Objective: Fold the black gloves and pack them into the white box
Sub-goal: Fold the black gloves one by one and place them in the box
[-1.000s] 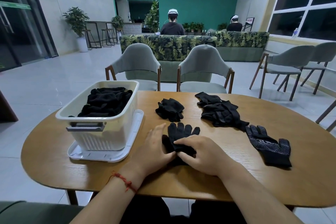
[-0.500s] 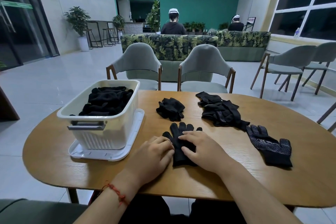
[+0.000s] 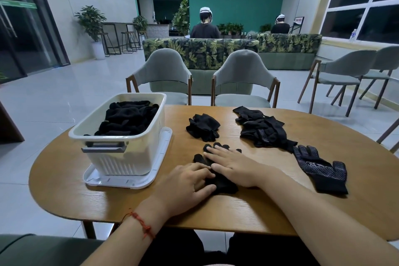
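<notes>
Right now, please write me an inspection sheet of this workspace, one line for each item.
Surface: wooden table, oval.
Job's things: white box on a white tray, holding black gloves; one glove under the hands; a folded bundle, a loose heap and a dotted glove on the table.
Clutter: nothing seen.
Hands: left hand and right hand rest flat on the glove.
Cables: nothing seen.
Surroundings: grey chairs, leaf-print sofa, two people seated behind it.

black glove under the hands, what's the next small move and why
Probably fold the finger end back over the cuff. The glove lies flat, the right hand pressing its far end down, the left hand resting on its cuff end, so it looks smoothed but not yet folded.
</notes>
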{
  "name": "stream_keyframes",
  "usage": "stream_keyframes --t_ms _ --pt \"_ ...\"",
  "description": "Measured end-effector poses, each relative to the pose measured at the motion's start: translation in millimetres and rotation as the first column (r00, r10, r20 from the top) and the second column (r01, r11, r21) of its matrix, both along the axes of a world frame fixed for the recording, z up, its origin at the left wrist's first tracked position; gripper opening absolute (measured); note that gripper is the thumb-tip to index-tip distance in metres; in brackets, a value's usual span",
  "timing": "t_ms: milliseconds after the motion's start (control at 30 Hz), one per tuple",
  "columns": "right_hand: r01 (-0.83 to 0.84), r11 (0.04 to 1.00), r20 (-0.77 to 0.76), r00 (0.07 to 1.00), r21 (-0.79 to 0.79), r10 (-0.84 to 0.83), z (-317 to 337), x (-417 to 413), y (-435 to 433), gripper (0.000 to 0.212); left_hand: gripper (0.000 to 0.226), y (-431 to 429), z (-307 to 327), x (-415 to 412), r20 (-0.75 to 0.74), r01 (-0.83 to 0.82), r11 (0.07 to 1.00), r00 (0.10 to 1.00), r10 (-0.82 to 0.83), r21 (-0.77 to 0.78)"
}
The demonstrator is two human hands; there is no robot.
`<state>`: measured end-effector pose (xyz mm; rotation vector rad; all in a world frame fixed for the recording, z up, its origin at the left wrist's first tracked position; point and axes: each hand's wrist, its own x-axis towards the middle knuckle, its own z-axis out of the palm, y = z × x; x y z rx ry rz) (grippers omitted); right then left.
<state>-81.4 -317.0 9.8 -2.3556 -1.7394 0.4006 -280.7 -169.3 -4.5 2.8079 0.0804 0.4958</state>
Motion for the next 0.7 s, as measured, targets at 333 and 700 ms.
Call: stream_keyframes --t_ms 333,700 --pt "0.209 0.940 0.086 0.967 0.269 -0.240 -7.6 38.3 5.3 0.056 0.041 -2.7 2.5 -3.2 0.004 -0.008 0.999 1.000 0.008 -0.040" --pt "0.360 0.758 -0.192 0.933 0.544 -0.305 -12.4 6.6 -45.2 0.010 0.031 3.5 -4.9 0.3 0.068 -0.028 0.994 0.997 0.035 -0.109"
